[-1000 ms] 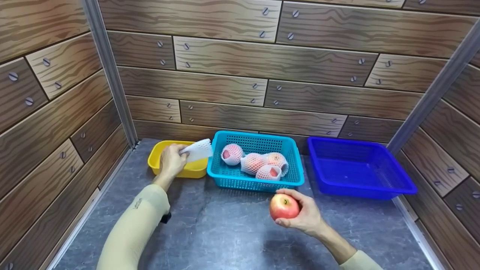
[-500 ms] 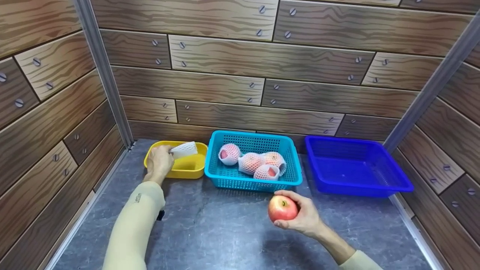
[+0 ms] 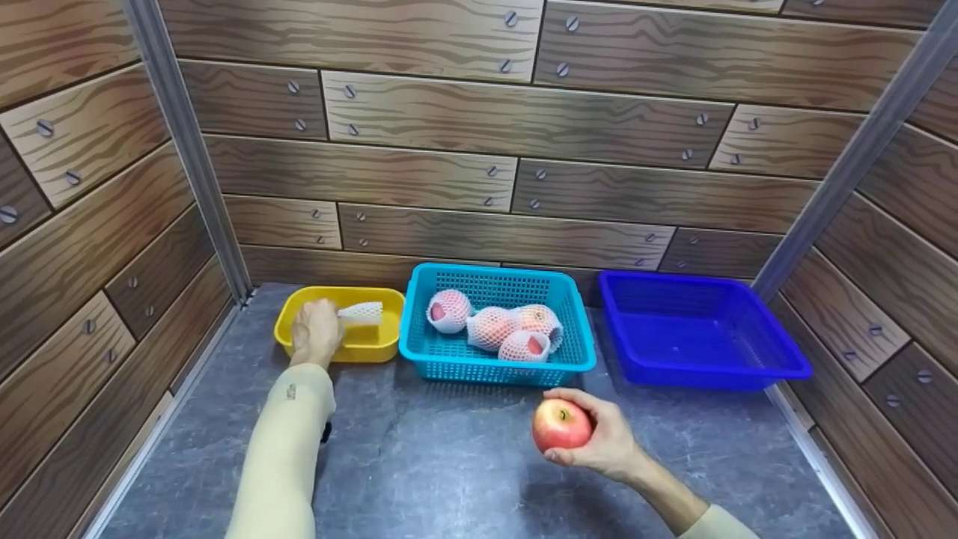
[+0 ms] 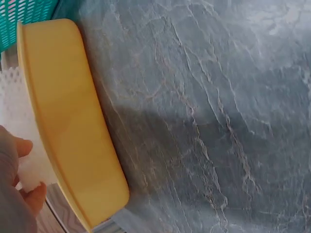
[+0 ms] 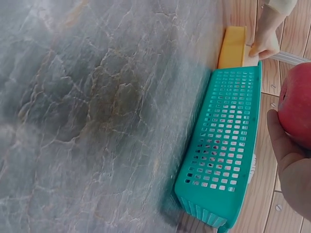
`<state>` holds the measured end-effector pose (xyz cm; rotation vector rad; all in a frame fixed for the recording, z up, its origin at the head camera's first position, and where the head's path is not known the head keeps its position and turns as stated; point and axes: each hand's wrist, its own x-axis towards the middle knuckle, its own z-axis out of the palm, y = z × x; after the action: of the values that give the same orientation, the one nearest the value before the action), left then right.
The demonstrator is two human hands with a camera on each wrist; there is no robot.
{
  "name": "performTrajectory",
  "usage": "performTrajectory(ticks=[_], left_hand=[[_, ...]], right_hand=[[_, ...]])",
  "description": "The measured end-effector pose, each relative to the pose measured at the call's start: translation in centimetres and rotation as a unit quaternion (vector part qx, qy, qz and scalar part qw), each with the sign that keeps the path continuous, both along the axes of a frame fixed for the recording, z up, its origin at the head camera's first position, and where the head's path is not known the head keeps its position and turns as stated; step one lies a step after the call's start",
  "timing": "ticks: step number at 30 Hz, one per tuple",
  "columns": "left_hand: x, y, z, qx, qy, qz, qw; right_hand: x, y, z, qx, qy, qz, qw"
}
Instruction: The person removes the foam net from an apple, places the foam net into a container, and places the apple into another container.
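Observation:
My left hand [image 3: 317,329] is at the yellow basin [image 3: 382,349], its fingers pinching a white foam net sleeve [image 3: 362,313]. In the left wrist view, thumb and finger lie against the foam net [image 4: 34,165] behind the basin's wall. My right hand [image 3: 610,442] grips a bare red apple [image 3: 561,424] from its right side, stem up, above the table in front of the turquoise basket [image 3: 501,372]. Inside that basket lie several apples in foam nets [image 3: 492,328]. The right wrist view shows part of the held apple [image 5: 297,104] at its right edge.
A dark blue basket [image 3: 696,337] stands at the right, beside the turquoise one. The grey marbled tabletop [image 3: 441,457] runs in front of the containers. Wood-patterned walls [image 3: 419,172] enclose the back and both sides.
My left hand has moved left and down into the yellow basin with the foam net sleeve. The right hand still holds the apple in about the same place. The head view has shifted slightly.

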<state>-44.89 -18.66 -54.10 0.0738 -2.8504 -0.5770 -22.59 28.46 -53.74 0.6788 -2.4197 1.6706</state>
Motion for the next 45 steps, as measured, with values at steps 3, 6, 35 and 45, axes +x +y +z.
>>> performTrajectory(ticks=[3, 6, 35, 45], left_hand=[[-0.1, -0.2, -0.2, 0.001, -0.048, -0.017, 0.9987], [-0.1, -0.4, -0.4, 0.003, -0.077, -0.033, 0.9965], [0.7, -0.7, -0.8, -0.016, -0.15, -0.083, 0.9851], [1.9, 1.2, 0.2, -0.017, -0.02, -0.11, 0.9936]], right_hand=[[0.0, 0.1, 0.0, 0.0, 0.005, 0.002, 1.0], [0.1, 0.1, -0.1, -0.001, 0.009, 0.004, 1.0], [0.5, 0.0, -0.2, 0.003, -0.006, -0.006, 1.0], [0.1, 0.2, 0.4, -0.007, 0.023, -0.016, 1.0]])
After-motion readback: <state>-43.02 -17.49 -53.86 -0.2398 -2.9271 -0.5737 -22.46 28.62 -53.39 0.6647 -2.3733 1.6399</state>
